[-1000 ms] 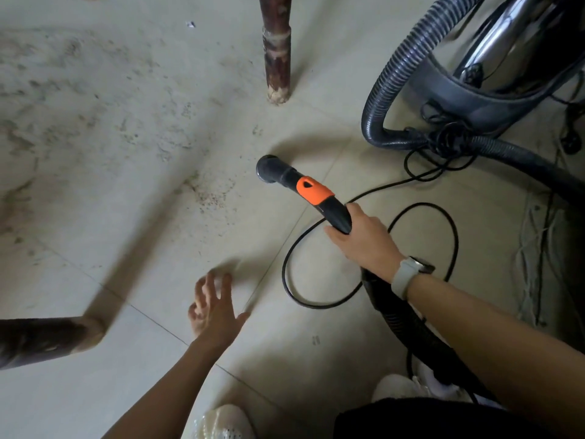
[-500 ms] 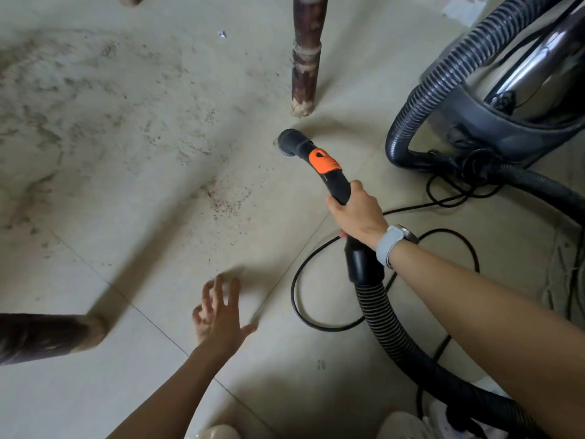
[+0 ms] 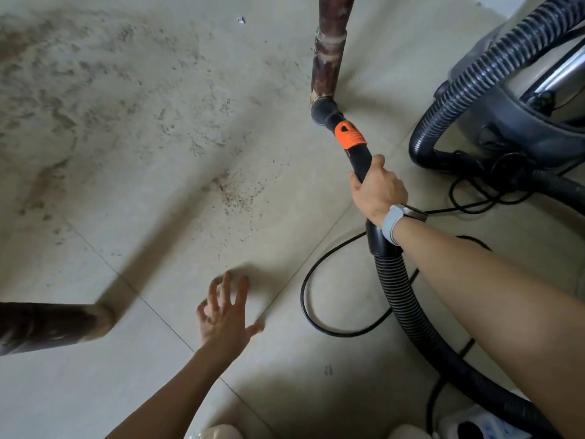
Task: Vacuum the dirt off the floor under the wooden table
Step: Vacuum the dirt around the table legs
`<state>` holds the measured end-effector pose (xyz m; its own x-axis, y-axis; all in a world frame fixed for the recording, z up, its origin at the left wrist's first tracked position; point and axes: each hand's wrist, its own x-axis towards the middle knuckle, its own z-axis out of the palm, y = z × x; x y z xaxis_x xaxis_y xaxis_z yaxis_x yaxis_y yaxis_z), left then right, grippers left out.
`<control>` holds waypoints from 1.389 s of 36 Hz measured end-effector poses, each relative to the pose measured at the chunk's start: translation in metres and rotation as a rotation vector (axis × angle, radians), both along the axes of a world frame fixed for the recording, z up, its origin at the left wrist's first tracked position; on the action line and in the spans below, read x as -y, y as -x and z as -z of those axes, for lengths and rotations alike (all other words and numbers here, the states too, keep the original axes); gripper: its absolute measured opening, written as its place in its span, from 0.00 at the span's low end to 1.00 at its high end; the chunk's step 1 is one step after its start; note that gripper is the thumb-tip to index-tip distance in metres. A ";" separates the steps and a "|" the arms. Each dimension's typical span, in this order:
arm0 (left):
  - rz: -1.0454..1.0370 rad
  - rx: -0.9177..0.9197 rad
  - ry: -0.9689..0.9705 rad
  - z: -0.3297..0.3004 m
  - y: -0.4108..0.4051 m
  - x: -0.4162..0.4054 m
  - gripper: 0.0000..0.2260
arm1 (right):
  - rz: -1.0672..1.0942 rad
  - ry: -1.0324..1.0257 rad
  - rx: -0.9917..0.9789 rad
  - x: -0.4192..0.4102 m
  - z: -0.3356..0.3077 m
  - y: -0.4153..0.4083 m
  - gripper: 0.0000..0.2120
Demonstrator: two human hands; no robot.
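Note:
My right hand (image 3: 378, 190) grips the black vacuum nozzle handle (image 3: 361, 160) just below its orange band (image 3: 349, 134). The round nozzle mouth (image 3: 323, 110) sits on the floor against the foot of a dark wooden table leg (image 3: 327, 58). A patch of dark specks of dirt (image 3: 235, 193) lies on the pale tiled floor to the left of the nozzle, and greyer smears (image 3: 63, 90) spread to the far left. My left hand (image 3: 226, 315) hovers over the floor with fingers spread, holding nothing. A ribbed black hose (image 3: 402, 299) runs from the handle back toward me.
The vacuum's grey body (image 3: 519, 122) stands at the right with a thick hose loop (image 3: 474, 80) around it. A thin black power cord (image 3: 316, 312) loops on the floor between my arms. A second wooden leg (image 3: 47, 324) enters from the left edge. A small scrap (image 3: 241, 19) lies far back.
My right hand pushed the nozzle forward, from the open floor up to the foot of the table leg. My left hand stayed over the same spot with fingers spread.

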<state>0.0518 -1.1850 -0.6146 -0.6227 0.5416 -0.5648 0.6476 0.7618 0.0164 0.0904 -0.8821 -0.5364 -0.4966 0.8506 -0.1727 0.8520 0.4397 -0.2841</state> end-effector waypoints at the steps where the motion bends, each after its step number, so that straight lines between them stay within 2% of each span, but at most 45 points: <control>1: 0.001 -0.002 0.002 0.000 0.000 0.000 0.43 | -0.031 -0.040 0.029 0.001 0.001 0.001 0.18; 6: -0.008 0.004 0.006 0.000 0.002 -0.002 0.43 | -0.154 -0.147 0.080 0.002 0.013 0.006 0.16; 12: -0.033 0.011 0.018 0.000 0.000 -0.005 0.42 | -0.183 -0.121 0.039 -0.005 0.013 0.018 0.16; 23: -0.035 0.025 0.023 0.001 -0.001 -0.005 0.42 | 0.092 0.010 -0.064 -0.008 0.013 -0.018 0.17; 29: -0.033 0.029 0.020 0.000 0.001 -0.005 0.43 | 0.243 0.197 -0.224 -0.035 0.001 0.000 0.17; 37: -0.028 0.026 0.021 0.001 0.001 -0.005 0.43 | 0.087 0.346 -0.182 0.011 -0.010 -0.020 0.13; 44: -0.023 0.024 0.012 0.003 0.004 -0.002 0.43 | 0.097 0.425 -0.179 0.030 -0.029 -0.043 0.12; 50: 0.003 0.035 -0.003 -0.001 0.009 0.001 0.42 | -0.086 0.507 -0.081 0.057 -0.043 -0.048 0.11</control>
